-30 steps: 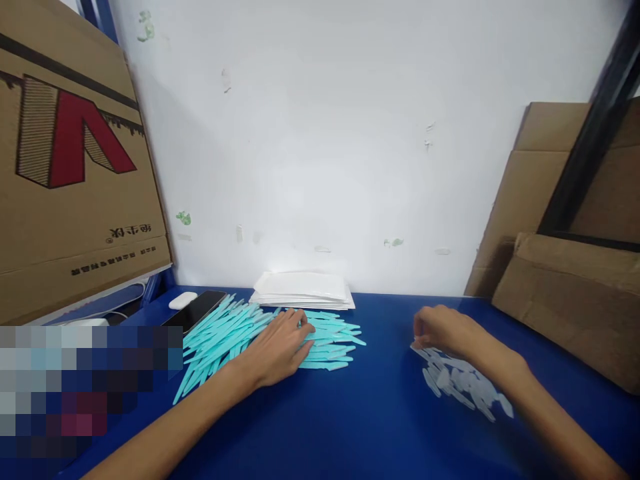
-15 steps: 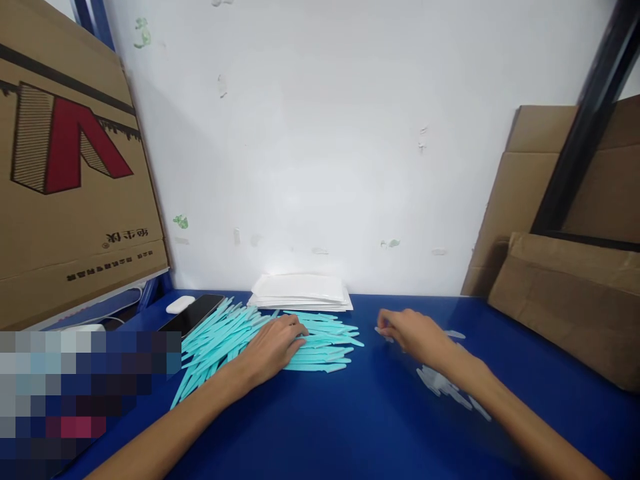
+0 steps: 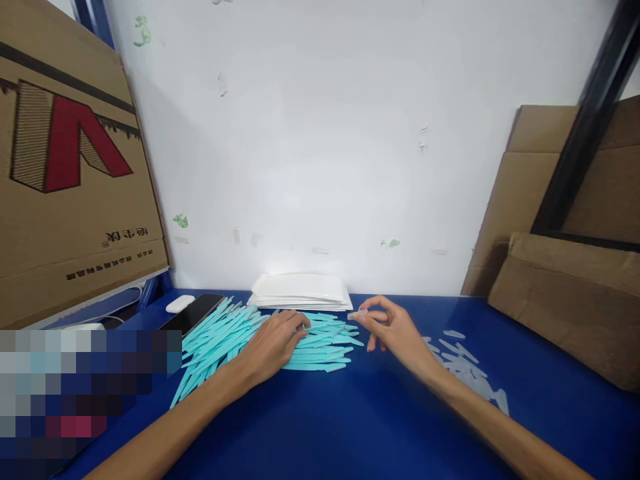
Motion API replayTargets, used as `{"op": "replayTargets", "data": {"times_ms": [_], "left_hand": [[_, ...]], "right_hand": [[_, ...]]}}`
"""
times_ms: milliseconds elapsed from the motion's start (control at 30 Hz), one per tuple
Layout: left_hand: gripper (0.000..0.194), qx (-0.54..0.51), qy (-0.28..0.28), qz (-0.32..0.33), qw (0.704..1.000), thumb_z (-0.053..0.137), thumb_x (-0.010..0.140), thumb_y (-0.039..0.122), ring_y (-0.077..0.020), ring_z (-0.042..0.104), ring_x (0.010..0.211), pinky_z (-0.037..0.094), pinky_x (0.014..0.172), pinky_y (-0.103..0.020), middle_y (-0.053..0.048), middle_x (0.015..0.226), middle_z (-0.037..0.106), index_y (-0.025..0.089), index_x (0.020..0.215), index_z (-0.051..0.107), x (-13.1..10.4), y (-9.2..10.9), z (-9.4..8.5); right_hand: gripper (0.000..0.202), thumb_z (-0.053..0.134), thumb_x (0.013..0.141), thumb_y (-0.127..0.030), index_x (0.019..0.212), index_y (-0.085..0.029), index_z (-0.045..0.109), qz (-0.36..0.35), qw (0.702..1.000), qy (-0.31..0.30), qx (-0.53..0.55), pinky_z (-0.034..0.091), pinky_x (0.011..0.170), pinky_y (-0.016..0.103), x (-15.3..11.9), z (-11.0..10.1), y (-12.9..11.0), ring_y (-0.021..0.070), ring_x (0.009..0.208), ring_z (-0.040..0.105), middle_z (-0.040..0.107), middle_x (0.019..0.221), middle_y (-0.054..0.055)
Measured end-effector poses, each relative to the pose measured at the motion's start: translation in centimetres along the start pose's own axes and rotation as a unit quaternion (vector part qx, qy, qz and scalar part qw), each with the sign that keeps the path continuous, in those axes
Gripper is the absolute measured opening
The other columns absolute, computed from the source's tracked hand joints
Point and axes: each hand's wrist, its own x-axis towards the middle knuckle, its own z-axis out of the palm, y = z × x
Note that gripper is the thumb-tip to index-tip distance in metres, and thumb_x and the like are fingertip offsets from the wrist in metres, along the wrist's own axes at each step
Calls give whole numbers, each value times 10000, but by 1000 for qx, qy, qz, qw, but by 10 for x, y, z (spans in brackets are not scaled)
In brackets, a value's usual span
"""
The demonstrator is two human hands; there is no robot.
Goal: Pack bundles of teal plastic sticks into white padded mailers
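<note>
Many turquoise eyebrow razors (image 3: 320, 357) lie in a row, with a looser heap of the same razors (image 3: 215, 347) to their left. My left hand (image 3: 280, 337) rests over the row, its fingers curled and the thumb close to them around a razor handle; the exact contact is partly hidden. My right hand (image 3: 390, 327) pinches a small clear plastic blade cap (image 3: 357, 313) between thumb and index finger, just above the right ends of the razors. Several loose clear caps (image 3: 465, 367) are scattered on the blue table under and beside my right forearm.
A stack of white packets (image 3: 300, 290) stands against the white wall behind the razors. A dark phone (image 3: 200, 312) and a white case (image 3: 180, 304) lie at the left. A large cardboard box (image 3: 80, 220) rises on the left, with more cardboard (image 3: 565, 307) on the right.
My right hand has moved left and slightly up, bringing the clear cap over to the razors' ends. The loose caps are now less covered by my forearm. My left hand has hardly moved.
</note>
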Motion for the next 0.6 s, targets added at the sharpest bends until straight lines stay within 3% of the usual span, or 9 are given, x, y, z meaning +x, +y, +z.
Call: {"op": "replayTargets", "data": {"times_ms": [367,600], "left_hand": [[150,-93,14,-18,995,485,1003,315,-174,621,896,445,758,-285,2,993,686,245,1017,617,0,9,-1],[171,-91,23,-13,995,477,1001,316,-183,628,907,460,774,-299,-12,996,690,234,1015,626,0,15,-3]], "right_hand": [[450,715,791,-596,903,-215,504,18,999,5,46,357,422,214,-2,6,-1,108,447,623,768,1021,77],[441,715,802,-583,929,-210,517,31,997,-15,74,346,431,209,-4,7,2,93,460,612,757,1063,81]]}}
